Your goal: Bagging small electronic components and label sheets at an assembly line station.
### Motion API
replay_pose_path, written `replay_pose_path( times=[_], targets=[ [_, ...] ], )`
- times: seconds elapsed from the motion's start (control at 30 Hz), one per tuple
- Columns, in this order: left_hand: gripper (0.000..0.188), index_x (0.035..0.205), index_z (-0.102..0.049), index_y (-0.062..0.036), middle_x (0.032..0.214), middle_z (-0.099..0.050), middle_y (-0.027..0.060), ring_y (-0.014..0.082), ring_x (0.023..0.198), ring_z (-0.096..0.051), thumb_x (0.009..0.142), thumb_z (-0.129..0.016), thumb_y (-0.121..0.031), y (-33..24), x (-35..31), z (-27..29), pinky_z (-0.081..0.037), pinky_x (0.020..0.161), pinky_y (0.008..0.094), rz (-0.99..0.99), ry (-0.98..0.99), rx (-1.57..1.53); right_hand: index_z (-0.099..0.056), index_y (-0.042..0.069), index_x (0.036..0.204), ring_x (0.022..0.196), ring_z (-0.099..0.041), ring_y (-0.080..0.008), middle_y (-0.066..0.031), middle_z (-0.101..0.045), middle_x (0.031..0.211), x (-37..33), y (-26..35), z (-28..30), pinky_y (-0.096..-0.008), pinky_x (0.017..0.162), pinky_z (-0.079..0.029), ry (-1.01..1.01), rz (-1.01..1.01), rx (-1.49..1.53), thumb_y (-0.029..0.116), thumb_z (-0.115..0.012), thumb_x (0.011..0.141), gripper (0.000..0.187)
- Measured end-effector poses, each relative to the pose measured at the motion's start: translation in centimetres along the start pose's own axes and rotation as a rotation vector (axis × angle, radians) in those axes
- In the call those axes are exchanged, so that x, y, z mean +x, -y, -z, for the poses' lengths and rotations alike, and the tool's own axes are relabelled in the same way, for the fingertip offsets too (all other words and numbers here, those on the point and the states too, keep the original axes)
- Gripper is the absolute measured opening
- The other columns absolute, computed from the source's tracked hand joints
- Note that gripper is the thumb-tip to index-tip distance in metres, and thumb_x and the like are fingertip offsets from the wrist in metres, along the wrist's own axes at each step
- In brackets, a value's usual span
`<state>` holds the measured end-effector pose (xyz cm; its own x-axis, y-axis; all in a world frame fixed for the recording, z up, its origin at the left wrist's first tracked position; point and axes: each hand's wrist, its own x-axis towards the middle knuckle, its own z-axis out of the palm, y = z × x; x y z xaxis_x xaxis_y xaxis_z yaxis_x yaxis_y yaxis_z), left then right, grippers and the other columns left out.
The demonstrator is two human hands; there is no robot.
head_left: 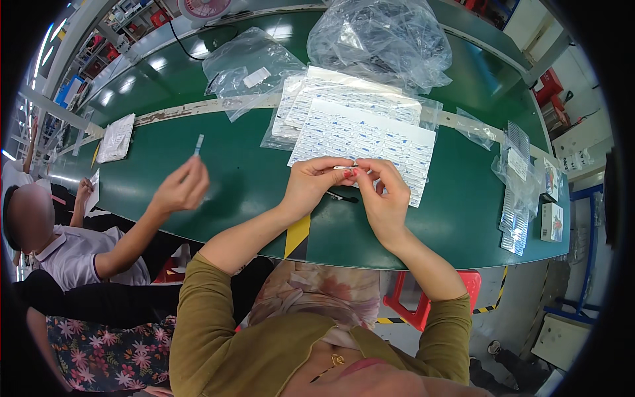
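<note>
Olive sleeves (218, 317) sit nearest the lens; beyond them my left hand (311, 185) and right hand (383, 195) pinch one small silvery piece (345, 168) between their fingertips, above the green table (251, 172); just behind lies a white sheet of stickers (370, 139); a co-worker's hand (182, 188) lifts a thin strip (198, 144) further left.

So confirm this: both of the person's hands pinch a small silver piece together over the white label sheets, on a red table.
One thing is wrong: the table is green, not red. The head view shows the left hand and right hand pinching the small silver piece together at the near edge of the white label sheets.
</note>
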<state>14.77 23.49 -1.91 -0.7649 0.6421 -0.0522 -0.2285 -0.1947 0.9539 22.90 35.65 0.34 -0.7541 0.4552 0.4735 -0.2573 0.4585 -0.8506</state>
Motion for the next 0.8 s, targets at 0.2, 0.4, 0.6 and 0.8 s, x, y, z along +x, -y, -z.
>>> replay_pose_path(
  times=[0.2,0.4,0.6,0.8],
  targets=[
    [0.018,0.1,-0.059,0.0049,0.09,-0.063,0.014,0.0174,0.081,-0.063,0.083,-0.053,0.0,-0.22,-0.01,-0.16,-0.052,0.075,0.0254,-0.02,0.007,0.01,-0.061,0.001,0.087,0.054,-0.052,-0.0099,-0.0073,-0.06,0.077,0.17,-0.07,0.09,-0.0217,0.047,-0.04,-0.013,0.055,-0.028,-0.002,-0.063,0.074,0.014],
    [0.018,0.1,-0.06,0.0048,0.09,-0.063,0.0139,0.0166,0.081,-0.063,0.083,-0.054,0.001,-0.17,-0.03,0.34,-0.052,0.074,0.0243,-0.011,0.012,-0.039,-0.061,0.0,0.087,0.056,-0.053,-0.011,-0.0084,-0.06,0.078,0.35,0.02,-0.18,-0.0221,0.05,-0.042,-0.003,0.067,-0.026,-0.004,-0.063,0.073,0.014],
    [0.019,0.099,-0.06,0.0051,0.087,-0.064,0.0129,0.0151,0.077,-0.063,0.082,-0.055,0.001,0.11,0.06,-0.25,-0.052,0.07,0.0228,-0.013,0.041,-0.064,-0.061,0.0,0.086,0.059,-0.051,-0.01,-0.0073,-0.059,0.079,-0.17,-0.19,0.05,-0.0208,0.048,-0.037,-0.015,0.045,-0.059,-0.004,-0.063,0.074,0.013],
    [0.02,0.101,-0.06,0.0044,0.089,-0.064,0.0126,0.0149,0.078,-0.063,0.082,-0.054,0.001,-0.19,-0.61,-0.14,-0.051,0.07,0.0226,-0.028,0.074,-0.109,-0.06,-0.001,0.085,0.054,-0.051,-0.012,-0.0093,-0.06,0.079,-0.4,0.13,0.06,-0.0216,0.046,-0.037,-0.008,0.142,-0.122,-0.005,-0.064,0.072,0.014]
  ],
)
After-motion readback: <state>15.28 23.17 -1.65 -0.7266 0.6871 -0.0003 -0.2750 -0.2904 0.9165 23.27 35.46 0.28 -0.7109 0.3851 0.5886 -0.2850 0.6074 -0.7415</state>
